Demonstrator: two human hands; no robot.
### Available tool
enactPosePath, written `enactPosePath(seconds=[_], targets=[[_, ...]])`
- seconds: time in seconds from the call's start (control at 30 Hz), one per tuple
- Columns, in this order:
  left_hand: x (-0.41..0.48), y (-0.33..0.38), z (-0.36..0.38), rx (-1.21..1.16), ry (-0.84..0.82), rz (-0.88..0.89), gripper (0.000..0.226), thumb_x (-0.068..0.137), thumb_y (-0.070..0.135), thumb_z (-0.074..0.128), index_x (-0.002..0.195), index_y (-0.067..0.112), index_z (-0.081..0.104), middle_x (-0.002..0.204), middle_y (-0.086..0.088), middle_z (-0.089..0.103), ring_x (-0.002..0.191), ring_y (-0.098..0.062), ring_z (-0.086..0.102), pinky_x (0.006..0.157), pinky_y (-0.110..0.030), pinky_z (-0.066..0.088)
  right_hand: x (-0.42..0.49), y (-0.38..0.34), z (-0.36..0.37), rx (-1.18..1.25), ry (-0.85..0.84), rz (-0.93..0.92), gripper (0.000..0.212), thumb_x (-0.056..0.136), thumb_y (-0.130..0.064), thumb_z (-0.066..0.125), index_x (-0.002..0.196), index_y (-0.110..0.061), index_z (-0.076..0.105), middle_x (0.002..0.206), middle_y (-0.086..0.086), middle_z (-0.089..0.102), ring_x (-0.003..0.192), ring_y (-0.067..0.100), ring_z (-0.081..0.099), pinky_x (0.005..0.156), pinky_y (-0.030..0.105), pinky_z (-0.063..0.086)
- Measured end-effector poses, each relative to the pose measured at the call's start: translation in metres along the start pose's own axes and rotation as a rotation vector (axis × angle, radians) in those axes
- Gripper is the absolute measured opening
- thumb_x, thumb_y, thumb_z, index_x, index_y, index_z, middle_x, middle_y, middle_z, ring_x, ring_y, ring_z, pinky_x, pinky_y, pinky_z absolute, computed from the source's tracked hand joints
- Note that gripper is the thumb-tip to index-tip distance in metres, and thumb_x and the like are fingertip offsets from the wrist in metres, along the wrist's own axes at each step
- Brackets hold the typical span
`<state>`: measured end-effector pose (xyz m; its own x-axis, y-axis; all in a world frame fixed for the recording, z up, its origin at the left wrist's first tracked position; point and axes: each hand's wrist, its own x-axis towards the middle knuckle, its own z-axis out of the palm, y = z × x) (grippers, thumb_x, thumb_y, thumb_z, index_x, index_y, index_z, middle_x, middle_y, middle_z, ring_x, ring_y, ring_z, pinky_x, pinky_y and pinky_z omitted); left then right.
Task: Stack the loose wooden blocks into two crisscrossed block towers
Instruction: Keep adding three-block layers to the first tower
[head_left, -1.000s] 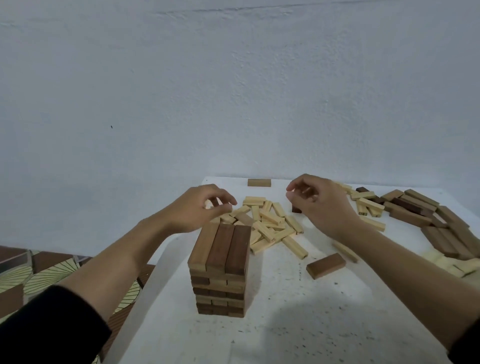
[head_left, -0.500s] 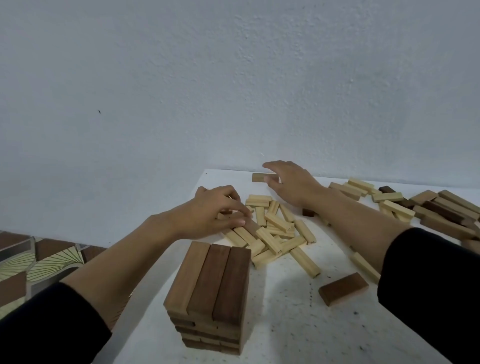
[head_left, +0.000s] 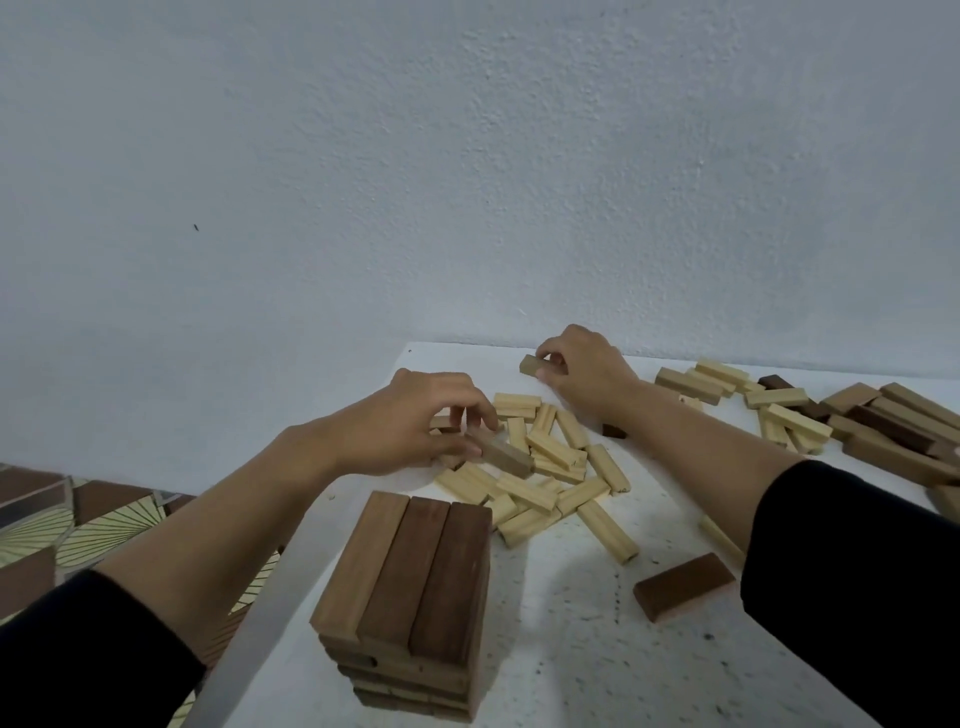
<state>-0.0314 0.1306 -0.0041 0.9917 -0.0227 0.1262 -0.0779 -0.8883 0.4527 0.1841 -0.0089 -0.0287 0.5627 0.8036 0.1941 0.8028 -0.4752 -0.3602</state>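
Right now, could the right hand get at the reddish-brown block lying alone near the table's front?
Probably yes: the reddish-brown block lies alone, uncovered, beside the right forearm. The right hand, though, grips a tan block by the wall and must draw back first.

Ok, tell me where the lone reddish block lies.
In the head view, lower right, the reddish block lies flat on the table, right of the tower, beside the right sleeve and nearer than the pale pile.

Two arms in plain black long sleeves: the left sleeve (head_left: 78, 654) and the right sleeve (head_left: 862, 582) each end in a soft, rounded cuff partway up the forearm, leaving the wrists, the left grip (head_left: 410, 421) and the right grip (head_left: 587, 371) bare.
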Motion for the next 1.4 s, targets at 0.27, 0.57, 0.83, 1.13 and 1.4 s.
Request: enactPosePath(seconds=[0.27, 0.57, 0.83, 1.13, 1.4], targets=[[-0.015, 0.041, -0.035, -0.136, 0.195, -0.086, 0.013, 0.092, 0.033, 0.071, 0.106, 0.033, 0.071, 0.099, 0.018, 0.064, 0.1, -0.006, 0.062, 0.086, -0.026, 0.042, -0.04, -0.018, -0.031, 0.494, 0.237, 0.086, 0.019, 0.101, -0.022, 0.057, 0.118, -0.018, 0.065, 0.114, -0.003, 0.063, 0.094, 0.009, 0.06, 0.076, 0.01, 0.043], [-0.044, 0.137, -0.072, -0.373, 0.462, -0.072, 0.026, 0.09, 0.034, 0.069, 0.113, 0.025, 0.062, 0.095, -0.002, 0.072, 0.094, -0.027, 0.067, 0.096, -0.052, 0.05, -0.139, -0.043, -0.098, 0.931, 0.262, 0.028, 0.029, 0.103, -0.011, 0.053, 0.129, -0.024, 0.054, 0.104, 0.009, 0.07, 0.09, 0.018, 0.074, 0.08, 0.034, 0.061], [-0.071, 0.226, -0.066, -0.369, 0.443, 0.023, 0.027, 0.091, 0.041, 0.064, 0.118, 0.043, 0.066, 0.098, -0.001, 0.065, 0.087, -0.028, 0.066, 0.09, -0.046, 0.053, -0.22, -0.049, -0.132, 0.974, 0.221, 0.005, 0.023, 0.101, -0.015, 0.057, 0.117, -0.028, 0.067, 0.098, 0.012, 0.07, 0.083, 0.029, 0.068, 0.075, 0.033, 0.054], [-0.079, 0.258, 0.016, -0.397, 0.289, -0.021, 0.026, 0.097, 0.026, 0.067, 0.116, 0.043, 0.065, 0.105, 0.012, 0.066, 0.086, -0.016, 0.069, 0.073, -0.028, 0.055, -0.277, -0.019, -0.108, 0.815, 0.23, 0.006, 0.016, 0.097, -0.012, 0.061, 0.11, -0.02, 0.066, 0.082, 0.011, 0.068, 0.069, 0.018, 0.064, 0.063, 0.028, 0.046], [-0.08, 0.242, 0.094, -0.35, 0.168, -0.139, 0.022, 0.098, 0.035, 0.065, 0.12, 0.039, 0.062, 0.1, 0.019, 0.063, 0.081, 0.004, 0.061, 0.064, -0.008, 0.041, -0.299, 0.013, -0.073, 0.471, 0.215, 0.021, 0.017, 0.091, -0.019, 0.068, 0.098, -0.035, 0.065, 0.073, -0.004, 0.065, 0.061, 0.004, 0.052, 0.059, 0.021, 0.043]])
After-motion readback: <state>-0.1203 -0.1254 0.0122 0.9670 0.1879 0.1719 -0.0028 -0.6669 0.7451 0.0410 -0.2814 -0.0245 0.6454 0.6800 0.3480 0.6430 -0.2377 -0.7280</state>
